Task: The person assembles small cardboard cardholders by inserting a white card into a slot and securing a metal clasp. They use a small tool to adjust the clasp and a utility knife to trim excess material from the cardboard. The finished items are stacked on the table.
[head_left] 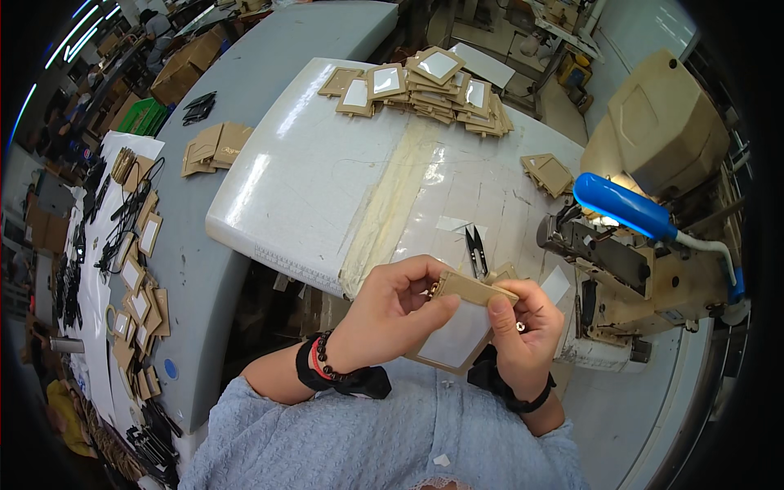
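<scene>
I am gripping a tan card holder with a clear window (pixel 459 327) at lower centre of the frame, my left hand (pixel 392 314) pinching its top edge and my right hand (pixel 523 331) clamping its right side, just below the black thread snips (pixel 476 250) on the white table (pixel 327 180).

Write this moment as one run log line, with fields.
left hand: holds tan card holder | right hand: grips its top edge | thread snips: on white table
</scene>
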A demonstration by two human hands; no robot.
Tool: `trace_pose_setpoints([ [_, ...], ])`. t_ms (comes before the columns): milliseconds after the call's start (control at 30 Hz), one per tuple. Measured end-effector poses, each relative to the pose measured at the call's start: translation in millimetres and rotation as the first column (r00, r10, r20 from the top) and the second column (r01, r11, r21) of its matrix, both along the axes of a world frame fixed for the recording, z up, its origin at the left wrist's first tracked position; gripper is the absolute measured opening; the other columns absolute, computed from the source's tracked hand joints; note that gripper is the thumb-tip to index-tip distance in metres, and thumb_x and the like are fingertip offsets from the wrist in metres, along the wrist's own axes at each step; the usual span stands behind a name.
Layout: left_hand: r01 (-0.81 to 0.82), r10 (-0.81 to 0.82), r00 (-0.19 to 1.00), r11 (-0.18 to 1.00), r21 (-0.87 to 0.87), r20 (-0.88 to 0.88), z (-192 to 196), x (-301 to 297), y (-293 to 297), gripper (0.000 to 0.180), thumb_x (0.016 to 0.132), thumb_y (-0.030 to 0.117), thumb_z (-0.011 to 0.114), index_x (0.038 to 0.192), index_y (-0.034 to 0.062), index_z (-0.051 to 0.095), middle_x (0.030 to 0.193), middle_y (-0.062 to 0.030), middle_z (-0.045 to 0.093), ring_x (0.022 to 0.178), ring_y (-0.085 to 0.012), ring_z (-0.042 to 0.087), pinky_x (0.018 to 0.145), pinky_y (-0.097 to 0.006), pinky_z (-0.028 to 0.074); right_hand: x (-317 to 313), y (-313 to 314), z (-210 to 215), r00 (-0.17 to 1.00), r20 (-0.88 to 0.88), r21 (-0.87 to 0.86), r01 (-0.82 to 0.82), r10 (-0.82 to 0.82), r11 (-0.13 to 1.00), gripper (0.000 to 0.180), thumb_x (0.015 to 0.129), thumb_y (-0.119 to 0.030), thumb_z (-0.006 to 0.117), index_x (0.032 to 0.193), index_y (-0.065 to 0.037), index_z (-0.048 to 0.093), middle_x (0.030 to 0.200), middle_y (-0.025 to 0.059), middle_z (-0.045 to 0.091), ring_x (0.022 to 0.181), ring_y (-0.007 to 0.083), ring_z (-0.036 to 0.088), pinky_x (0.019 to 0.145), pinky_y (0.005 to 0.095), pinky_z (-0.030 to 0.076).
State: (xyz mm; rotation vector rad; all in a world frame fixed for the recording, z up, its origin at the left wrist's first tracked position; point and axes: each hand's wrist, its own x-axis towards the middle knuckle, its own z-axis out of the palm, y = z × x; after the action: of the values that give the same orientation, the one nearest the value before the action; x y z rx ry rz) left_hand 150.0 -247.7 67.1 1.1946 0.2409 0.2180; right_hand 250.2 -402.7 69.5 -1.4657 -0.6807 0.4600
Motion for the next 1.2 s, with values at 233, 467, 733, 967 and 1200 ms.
trace_pose_setpoints([
  [233,0.063,-0.059,0.989,0.997,0.031,-0.137,-10,5,11,0.024,0.094,0.014,0.054,0.109,-0.0036,0.058,0.096,-0.0030,0.062,0.087,-0.0063,0.056,0.078,-0.022,0.047,2,3,1,0.997,-0.066,-0.045,0.043,-0.046,0.998,0.019,0.092,-0.013,0.060,0.099,0.005,0.058,0.075,0.0010,0.060,0.060,-0.0003,0.048,0.050,0.0148,0.034],
  [467,0.180,-0.178,0.981,0.984,0.021,-0.076,-1,0,11,0.031,0.095,0.016,0.054,0.120,-0.0030,0.051,0.100,-0.0048,0.062,0.091,-0.0086,0.058,0.080,-0.024,0.049,8,0,-6,0.969,-0.219,0.048,0.123,-0.110,0.991,0.021,0.093,-0.016,0.059,0.099,0.004,0.057,0.071,0.0009,0.060,0.053,-0.0013,0.042,0.044,0.0154,0.029],
  [733,-0.060,0.069,0.994,0.992,0.109,-0.081,6,-6,23,0.028,0.092,0.014,0.059,0.114,-0.0047,0.059,0.099,-0.0088,0.067,0.087,-0.0094,0.061,0.078,-0.022,0.049,8,-3,-6,0.970,-0.243,0.022,0.029,-0.023,0.999,0.018,0.091,-0.011,0.062,0.098,0.005,0.057,0.077,0.0040,0.063,0.060,0.0007,0.048,0.049,0.0158,0.034],
  [967,-0.110,0.125,0.989,0.975,0.191,-0.072,7,-7,26,0.028,0.093,0.018,0.058,0.111,-0.0028,0.061,0.097,-0.0077,0.067,0.084,-0.0084,0.061,0.074,-0.021,0.049,8,-3,-5,0.982,-0.188,-0.026,-0.021,0.015,0.999,0.016,0.089,-0.008,0.063,0.094,0.006,0.058,0.083,0.0089,0.065,0.073,0.0077,0.060,0.062,0.0191,0.047],
  [1200,-0.098,0.117,0.990,0.974,0.205,-0.081,9,-7,26,0.029,0.095,0.020,0.055,0.113,-0.0023,0.060,0.097,-0.0071,0.066,0.085,-0.0078,0.060,0.076,-0.022,0.049,9,-3,-3,0.990,-0.138,-0.027,-0.030,0.026,0.999,0.016,0.089,-0.007,0.062,0.094,0.007,0.057,0.084,0.0107,0.066,0.075,0.0118,0.063,0.066,0.0218,0.050],
])
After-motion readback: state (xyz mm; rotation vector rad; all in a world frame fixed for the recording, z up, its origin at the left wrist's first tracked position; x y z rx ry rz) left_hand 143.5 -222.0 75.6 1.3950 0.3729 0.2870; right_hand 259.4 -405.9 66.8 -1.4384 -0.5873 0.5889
